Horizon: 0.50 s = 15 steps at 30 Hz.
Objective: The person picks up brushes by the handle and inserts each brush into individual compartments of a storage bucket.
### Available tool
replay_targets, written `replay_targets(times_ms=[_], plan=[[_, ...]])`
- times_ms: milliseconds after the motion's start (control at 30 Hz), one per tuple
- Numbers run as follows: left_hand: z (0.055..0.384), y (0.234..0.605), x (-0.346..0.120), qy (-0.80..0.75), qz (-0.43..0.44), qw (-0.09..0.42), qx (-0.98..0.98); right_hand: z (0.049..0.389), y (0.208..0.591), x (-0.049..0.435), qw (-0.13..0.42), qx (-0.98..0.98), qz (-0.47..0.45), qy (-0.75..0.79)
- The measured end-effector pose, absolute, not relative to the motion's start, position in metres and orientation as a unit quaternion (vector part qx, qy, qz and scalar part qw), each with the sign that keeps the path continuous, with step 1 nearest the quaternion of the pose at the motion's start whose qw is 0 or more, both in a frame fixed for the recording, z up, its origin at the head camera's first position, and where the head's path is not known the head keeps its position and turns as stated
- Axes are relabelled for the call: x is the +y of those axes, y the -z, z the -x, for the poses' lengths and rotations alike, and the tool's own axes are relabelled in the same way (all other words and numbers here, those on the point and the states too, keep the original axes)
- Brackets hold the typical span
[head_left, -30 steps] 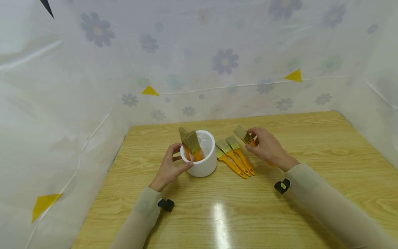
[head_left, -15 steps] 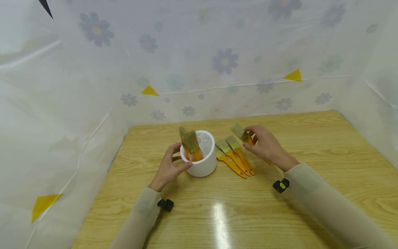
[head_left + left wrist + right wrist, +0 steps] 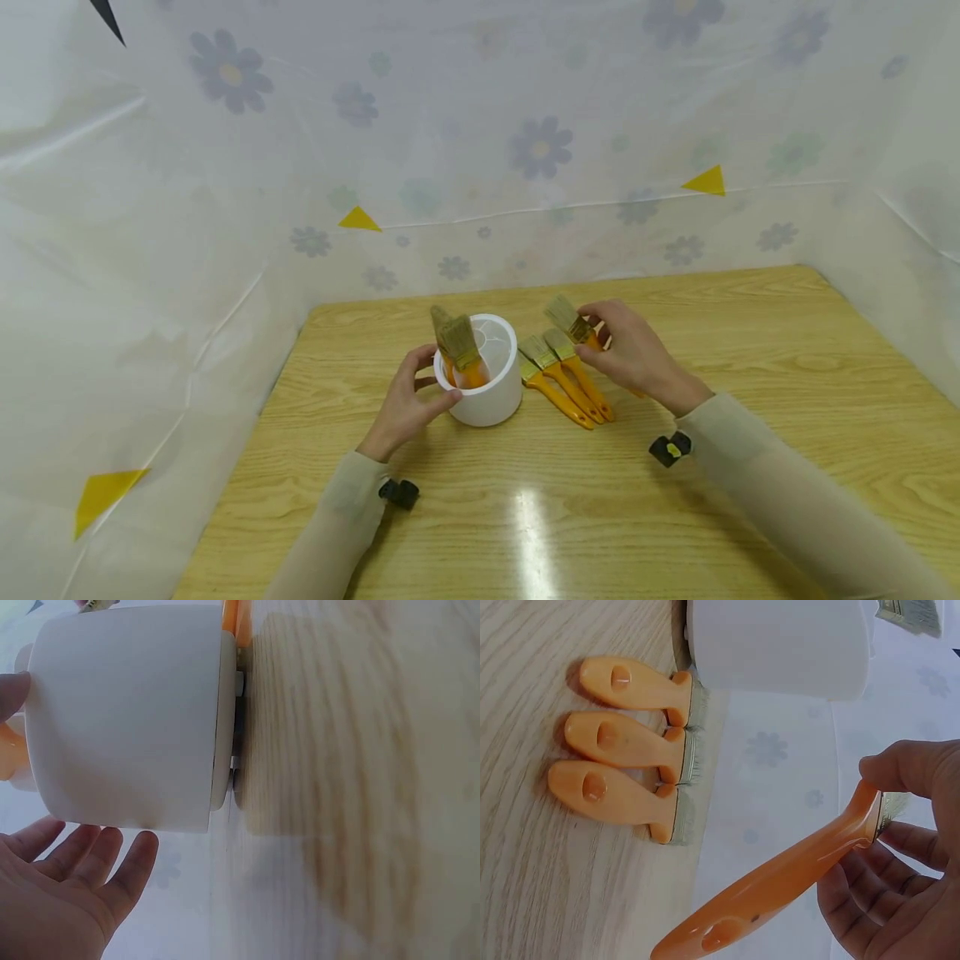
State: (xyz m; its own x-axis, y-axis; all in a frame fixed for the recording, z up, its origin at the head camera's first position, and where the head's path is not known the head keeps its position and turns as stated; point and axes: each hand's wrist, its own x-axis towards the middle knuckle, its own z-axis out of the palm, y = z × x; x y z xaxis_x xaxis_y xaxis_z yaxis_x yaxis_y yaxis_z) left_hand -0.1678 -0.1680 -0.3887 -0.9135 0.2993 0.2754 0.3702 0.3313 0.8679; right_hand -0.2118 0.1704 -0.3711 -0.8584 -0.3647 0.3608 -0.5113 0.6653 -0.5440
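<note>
My left hand [image 3: 403, 410] holds a white cylindrical container [image 3: 491, 405] from its left side, thumb at the near rim and fingers round the far side. Paintbrushes [image 3: 461, 342] stand in the container, bristles up, leaning left. In the left wrist view its smooth wall [image 3: 131, 720] fills the upper left, above short feet on the tabletop. My right hand [image 3: 633, 357] pinches another paintbrush [image 3: 780, 874] near its ferrule; its orange handle hangs down and its bristles point up and left. Three more paintbrushes [image 3: 564, 396] lie side by side between container and right hand.
The wood-grain table [image 3: 600, 508] reaches forward to a pale plastic sheet [image 3: 450, 150] printed with flowers, which also covers the sides. Yellow triangles [image 3: 706, 181] are stuck on the sheet. Each wrist carries a small black camera [image 3: 670, 448].
My right hand has moved left with the paintbrush, bringing it over the ends of the lying brushes. The left hand and container have stayed in place.
</note>
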Motion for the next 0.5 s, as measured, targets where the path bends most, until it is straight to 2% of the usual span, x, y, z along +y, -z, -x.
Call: replay_targets(times_ms=[500], plan=[[0.167, 0.390, -0.167, 0.539, 0.199, 0.035, -0.818, 0.210, 0.361, 0.157, 0.133, -0.894, -0.260, -0.339]])
